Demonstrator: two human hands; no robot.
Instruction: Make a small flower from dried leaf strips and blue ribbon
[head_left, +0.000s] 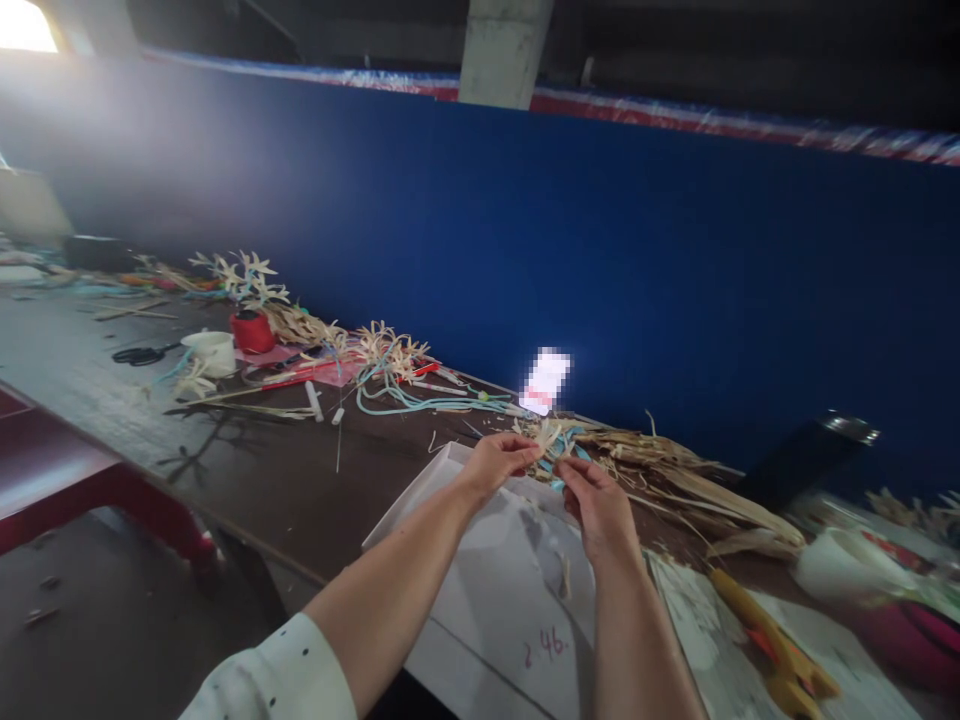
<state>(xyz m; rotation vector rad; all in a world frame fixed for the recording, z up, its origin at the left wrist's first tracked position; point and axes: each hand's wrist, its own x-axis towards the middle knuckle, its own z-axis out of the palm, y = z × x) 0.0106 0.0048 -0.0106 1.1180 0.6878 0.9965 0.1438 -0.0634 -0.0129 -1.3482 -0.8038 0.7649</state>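
Observation:
Out over the far end of a shallow white box (480, 590), my left hand (501, 462) pinches a small pale flower (550, 437) that looks made of dried husk strips. My right hand (600, 505) is closed at the flower's lower right, thumb and fingertips pressed together on its base. Exactly what those right fingertips grip is partly hidden. Light blue strands (571, 438) lie just behind the fingers. A bundle of dried husks (675, 470) stretches to the right of my hands.
A lit phone (546, 380) leans against the blue wall (675, 280). Leftward on the brown table (360, 500) are husk flowers (390, 350), a white cup (212, 353), red thread (253, 332) and scissors (142, 354). A yellow tool (772, 640) lies at right; a red stool (97, 490) stands below.

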